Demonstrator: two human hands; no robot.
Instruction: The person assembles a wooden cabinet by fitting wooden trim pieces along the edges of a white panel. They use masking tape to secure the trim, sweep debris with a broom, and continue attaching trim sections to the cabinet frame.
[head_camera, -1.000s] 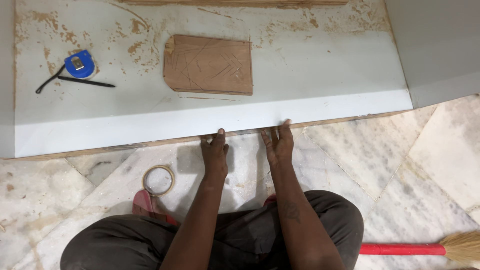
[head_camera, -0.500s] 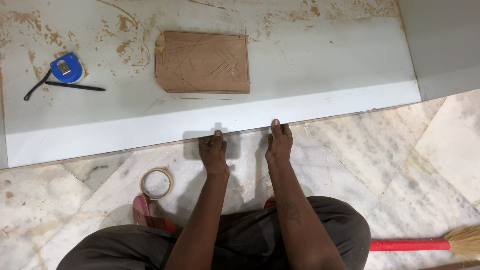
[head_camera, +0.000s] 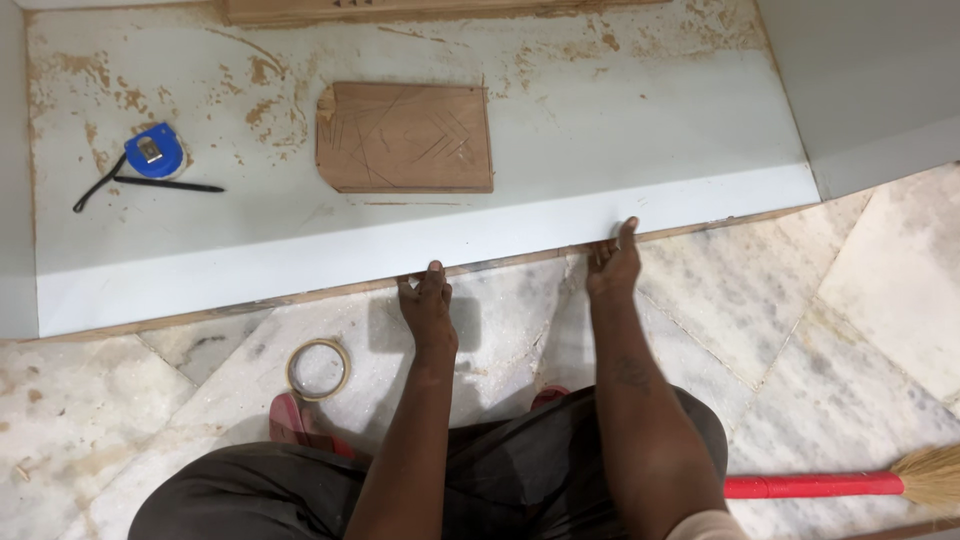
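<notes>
- On the floor, the big white board (head_camera: 420, 240) lies flat.
- Left hand (head_camera: 428, 305) grips its near edge, fingers curled.
- Right hand (head_camera: 613, 262) grips that edge too.
- Brown wood piece (head_camera: 405, 138) and blue tape measure (head_camera: 153, 152) lie on top.

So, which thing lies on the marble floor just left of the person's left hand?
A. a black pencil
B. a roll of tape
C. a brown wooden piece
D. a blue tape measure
B: the roll of tape lies flat on the marble floor just left of the left hand, while the tape measure, pencil and wooden piece all lie up on the white board.
</notes>
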